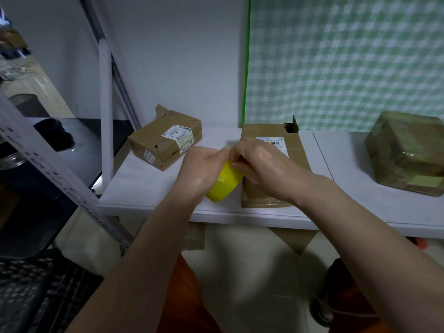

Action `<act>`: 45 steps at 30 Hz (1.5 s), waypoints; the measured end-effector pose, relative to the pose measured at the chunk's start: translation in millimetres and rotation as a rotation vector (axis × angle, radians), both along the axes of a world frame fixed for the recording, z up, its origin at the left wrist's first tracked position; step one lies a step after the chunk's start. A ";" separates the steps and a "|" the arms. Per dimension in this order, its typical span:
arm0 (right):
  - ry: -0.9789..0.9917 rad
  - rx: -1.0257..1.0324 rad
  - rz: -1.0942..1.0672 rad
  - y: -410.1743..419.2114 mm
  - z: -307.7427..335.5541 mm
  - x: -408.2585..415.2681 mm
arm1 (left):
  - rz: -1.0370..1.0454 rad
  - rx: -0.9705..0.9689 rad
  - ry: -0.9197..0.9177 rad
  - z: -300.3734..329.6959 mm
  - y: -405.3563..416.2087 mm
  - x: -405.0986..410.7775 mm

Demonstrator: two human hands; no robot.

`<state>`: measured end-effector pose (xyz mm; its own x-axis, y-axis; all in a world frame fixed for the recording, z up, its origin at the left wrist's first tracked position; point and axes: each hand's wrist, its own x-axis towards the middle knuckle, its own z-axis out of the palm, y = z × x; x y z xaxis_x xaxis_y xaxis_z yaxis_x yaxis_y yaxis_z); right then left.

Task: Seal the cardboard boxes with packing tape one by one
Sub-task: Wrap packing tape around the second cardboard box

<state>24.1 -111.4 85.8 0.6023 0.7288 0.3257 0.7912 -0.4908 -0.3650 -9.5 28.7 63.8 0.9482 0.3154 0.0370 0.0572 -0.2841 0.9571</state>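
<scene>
A yellow roll of packing tape (223, 182) hangs above the white table (149, 186), held by my left hand (200, 168) from the left. My right hand (259, 162) pinches at the top edge of the roll with its fingertips. Just behind and under my right hand lies a flat cardboard box (269, 133) with a white label and a torn flap at its far corner. A smaller box (165, 140) with labels sits at the back left. A third box (406, 150), wrapped in glossy tape, stands at the far right.
A grey metal shelf frame (105, 97) rises at the left of the table, with a black surface (91, 138) beyond it. A green checked cloth (348, 58) hangs behind. Cardboard pieces (298, 239) lie under the table's front edge.
</scene>
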 end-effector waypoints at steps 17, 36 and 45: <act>0.225 0.388 -0.165 -1.0 -11.9 -0.4 | 0.072 -0.074 0.047 0.9 2.6 2.6; -0.043 -0.117 0.039 0.7 7.1 -4.0 | 0.015 -0.019 0.049 0.0 0.0 1.2; -0.076 -0.053 0.067 -6.4 -1.7 -6.2 | -0.027 -0.050 0.087 -1.7 -1.4 0.6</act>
<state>17.9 -117.8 84.1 0.5268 0.7838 0.3289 0.8472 -0.4529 -0.2777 -8.9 27.3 62.1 0.9554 0.2890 -0.0607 0.1333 -0.2389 0.9618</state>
